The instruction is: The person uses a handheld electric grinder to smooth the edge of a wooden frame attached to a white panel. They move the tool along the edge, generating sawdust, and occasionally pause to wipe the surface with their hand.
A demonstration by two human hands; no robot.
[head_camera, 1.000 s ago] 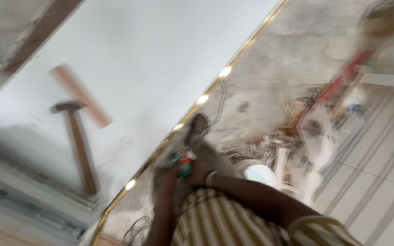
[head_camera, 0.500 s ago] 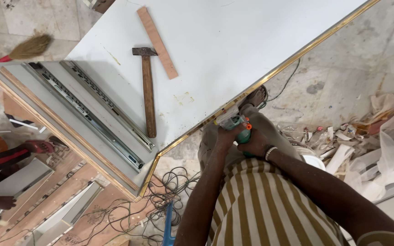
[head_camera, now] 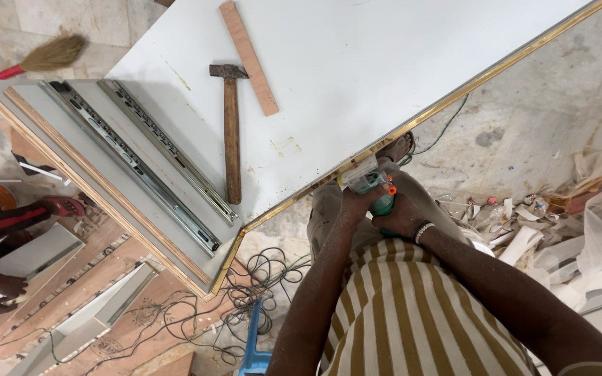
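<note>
— What's over on your left?

— Another person's hand [head_camera: 3,289] low by the boards on the floor, and a broom [head_camera: 53,53] lying further off. Then two metal drawer slides [head_camera: 151,163] on the grey panel, laid side by side, I'd guess so they stay within reach.

— And on the white board?

— The hammer [head_camera: 230,132] lies flat with its head away from me, beside a wooden strip [head_camera: 249,57], both well back from the edge I'm at.

— Your hands?

— Both clenched around the green power tool [head_camera: 374,188]. My left hand [head_camera: 352,207] wraps the near side, my right hand [head_camera: 404,214] grips the body, I think to steady it. Its clear nose presses at the gold-trimmed edge [head_camera: 454,94] of the white board [head_camera: 384,63].

— Further right?

— Scraps and plastic sheeting [head_camera: 593,237] piled on the floor.
</note>
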